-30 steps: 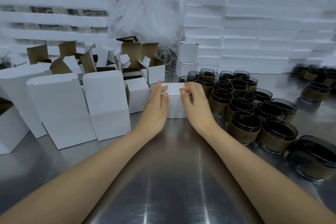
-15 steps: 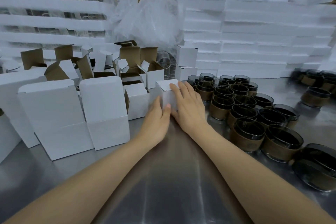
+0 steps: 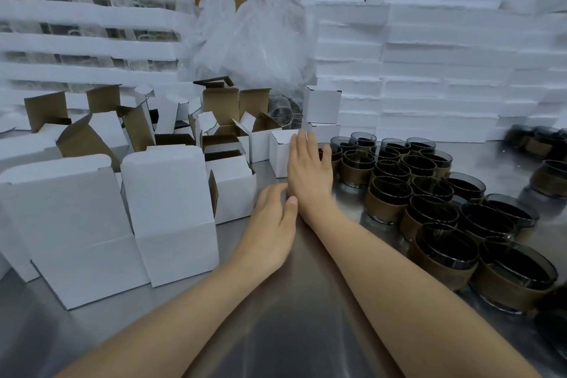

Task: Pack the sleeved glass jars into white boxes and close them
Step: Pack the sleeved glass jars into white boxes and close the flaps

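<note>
1. Closed white box [image 3: 279, 149]: small cube, lid flaps shut, dark line along top edges. Stands on the worktop [image 3: 294, 316] mid-scene, betw. the open boxes on the left and the jar cluster on the right. Its right part is hidden behind the right hand.
2. Right hand [image 3: 308, 169]: flat, fingers straight and together, laid against the box's right side/top corner; palm side not visible, so exact contact hard to tell. Holds nothing.
3. Left hand [image 3: 273, 218]: nearer the camera, palm down low over the worktop, fingers relaxed and loosely extended, gripping nothing. Thumb tip lies just beside the right wrist.
4. Sleeved glass jars [image 3: 429, 202]: dark smoked glass, brown band round each, mouths up, packed tight in rows right of the box. Nearest ones cut off at the frame's right edge. A second group [image 3: 549, 159] far right is blurred and partly out of frame.
5. Open boxes [image 3: 227, 132]: white outside, brown inside, flaps up, crowded behind and left of the closed box. Two bigger-looking ones [image 3: 165, 209] stand front left, lids tipped toward the camera, contents not visible.
6. Two more closed boxes [image 3: 322, 104] stacked just behind.
7. Clear plastic bag [image 3: 254, 34] behind those; a clear glass [image 3: 280, 110] at its foot, hard to make out.
8. White foam slabs [image 3: 429, 70] stacked at rear right; foam trays [image 3: 86, 40] rear left, blurred.
9. Worktop: shiny metal, reflects both forearms.
</note>
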Motion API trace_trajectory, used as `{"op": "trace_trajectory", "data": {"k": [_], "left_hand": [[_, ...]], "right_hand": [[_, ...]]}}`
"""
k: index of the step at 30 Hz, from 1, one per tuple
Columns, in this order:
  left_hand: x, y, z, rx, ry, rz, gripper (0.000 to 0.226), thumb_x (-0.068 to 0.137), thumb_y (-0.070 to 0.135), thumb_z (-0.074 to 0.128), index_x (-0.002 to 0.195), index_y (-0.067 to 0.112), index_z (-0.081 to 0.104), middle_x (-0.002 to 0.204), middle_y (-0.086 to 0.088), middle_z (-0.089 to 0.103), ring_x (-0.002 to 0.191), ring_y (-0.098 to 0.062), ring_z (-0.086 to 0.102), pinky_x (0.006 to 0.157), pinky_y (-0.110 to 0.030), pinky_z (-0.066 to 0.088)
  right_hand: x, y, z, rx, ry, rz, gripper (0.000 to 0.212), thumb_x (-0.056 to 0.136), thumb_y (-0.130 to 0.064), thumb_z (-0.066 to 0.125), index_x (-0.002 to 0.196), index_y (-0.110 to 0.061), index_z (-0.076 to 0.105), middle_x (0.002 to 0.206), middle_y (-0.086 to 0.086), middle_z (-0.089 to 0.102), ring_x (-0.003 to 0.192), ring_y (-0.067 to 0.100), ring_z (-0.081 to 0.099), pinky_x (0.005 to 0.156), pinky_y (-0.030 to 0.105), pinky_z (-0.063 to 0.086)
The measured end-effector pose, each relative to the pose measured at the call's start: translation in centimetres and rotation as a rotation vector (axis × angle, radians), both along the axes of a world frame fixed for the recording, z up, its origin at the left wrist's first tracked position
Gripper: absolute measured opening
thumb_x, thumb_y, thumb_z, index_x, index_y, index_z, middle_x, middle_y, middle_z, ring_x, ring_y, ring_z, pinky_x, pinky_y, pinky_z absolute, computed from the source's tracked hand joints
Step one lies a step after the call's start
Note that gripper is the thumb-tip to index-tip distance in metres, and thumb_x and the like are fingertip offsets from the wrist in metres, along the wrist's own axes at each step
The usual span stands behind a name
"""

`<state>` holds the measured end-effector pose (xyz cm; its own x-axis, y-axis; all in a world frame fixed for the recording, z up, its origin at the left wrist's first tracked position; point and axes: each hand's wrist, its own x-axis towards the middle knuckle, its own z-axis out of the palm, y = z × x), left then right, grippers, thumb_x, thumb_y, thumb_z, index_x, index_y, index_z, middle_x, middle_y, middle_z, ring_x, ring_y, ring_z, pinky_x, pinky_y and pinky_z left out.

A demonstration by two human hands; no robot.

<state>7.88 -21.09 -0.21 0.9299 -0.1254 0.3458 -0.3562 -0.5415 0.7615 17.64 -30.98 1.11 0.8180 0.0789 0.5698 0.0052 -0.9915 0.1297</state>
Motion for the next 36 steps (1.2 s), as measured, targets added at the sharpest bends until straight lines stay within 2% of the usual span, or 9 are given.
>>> {"op": "trace_trajectory", "data": {"k": [3,6,11,19,24,29,31,33,36], "left_hand": [[-0.2,0.0,0.1,-0.003,0.012,-0.017,0.04,0.103,0.028,0.034,0.142,0.017,0.039,0.144,0.004,0.038,0.132,-0.007,0.035,0.1,-0.011,0.021],[-0.3,-0.1,0.2,0.008,0.012,-0.024,0.038,0.103,0.028,0.034,0.138,0.016,0.043,0.14,0.004,0.04,0.127,-0.005,0.038,0.097,-0.009,0.022],[-0.5,-0.1,0.2,0.037,0.011,-0.048,0.034,0.103,0.028,0.034,0.131,0.017,0.049,0.133,0.007,0.041,0.116,0.0,0.039,0.094,-0.009,0.023],[-0.4,-0.1,-0.1,0.036,0.012,-0.077,0.031,0.103,0.03,0.034,0.125,0.02,0.054,0.122,0.015,0.037,0.111,0.003,0.04,0.091,-0.008,0.023],[-0.3,-0.1,-0.2,0.039,0.007,-0.091,0.031,0.103,0.03,0.034,0.125,0.021,0.054,0.121,0.016,0.037,0.108,0.004,0.041,0.088,-0.006,0.025],[-0.1,-0.1,-0.2,0.064,0.001,-0.093,0.03,0.103,0.031,0.034,0.122,0.021,0.055,0.119,0.016,0.038,0.103,0.005,0.042,0.081,0.001,0.025],[-0.1,-0.1,-0.2,0.054,0.002,-0.09,0.03,0.103,0.03,0.034,0.122,0.02,0.055,0.122,0.014,0.039,0.106,0.002,0.044,0.086,-0.004,0.027],[0.0,0.0,-0.1,0.03,0.005,-0.082,0.03,0.103,0.028,0.036,0.123,0.019,0.055,0.123,0.012,0.041,0.11,-0.001,0.045,0.093,-0.013,0.028],[0.0,0.1,0.1,0.029,0.002,-0.047,0.026,0.102,0.026,0.038,0.117,0.018,0.058,0.114,0.01,0.045,0.101,-0.001,0.047,0.085,-0.008,0.029]], "right_hand": [[0.1,-0.1,-0.1,-0.001,0.02,0.12,0.053,0.098,-0.01,0.034,0.149,-0.01,0.019,0.155,0.007,0.022,0.145,0.022,0.016,0.106,0.04,0.025],[0.3,-0.1,0.0,-0.03,0.021,0.093,0.051,0.099,-0.012,0.028,0.149,-0.008,0.018,0.151,0.007,0.029,0.141,0.023,0.023,0.104,0.039,0.028],[1.0,-0.2,-0.1,-0.051,0.078,0.046,0.059,0.099,-0.016,0.027,0.151,-0.004,0.003,0.156,0.011,0.017,0.145,0.026,0.015,0.111,0.041,0.021],[1.6,-1.3,0.1,0.102,0.149,0.038,0.076,0.091,-0.022,0.041,0.153,-0.007,0.0,0.161,0.013,-0.006,0.149,0.025,-0.006,0.12,0.042,0.004],[1.3,-1.1,0.2,0.043,0.104,0.068,0.068,0.09,-0.023,0.042,0.151,-0.012,0.015,0.156,0.01,0.017,0.146,0.025,0.012,0.112,0.04,0.019],[1.3,-1.1,0.0,0.043,0.133,0.024,0.07,0.092,-0.026,0.041,0.153,-0.013,0.009,0.159,0.009,0.01,0.146,0.025,0.008,0.114,0.042,0.016],[1.1,-1.3,0.0,0.085,0.14,0.057,0.069,0.092,-0.021,0.041,0.153,-0.014,0.009,0.16,0.009,0.007,0.147,0.024,0.004,0.117,0.042,0.011],[0.6,-1.4,0.1,0.146,0.087,0.117,0.066,0.09,-0.013,0.042,0.151,-0.015,0.017,0.159,0.009,0.013,0.147,0.024,0.008,0.117,0.041,0.011],[-0.7,-1.3,0.4,0.22,-0.02,0.257,0.058,0.083,-0.003,0.045,0.141,-0.013,0.039,0.147,0.008,0.037,0.137,0.024,0.029,0.106,0.035,0.023]]}}
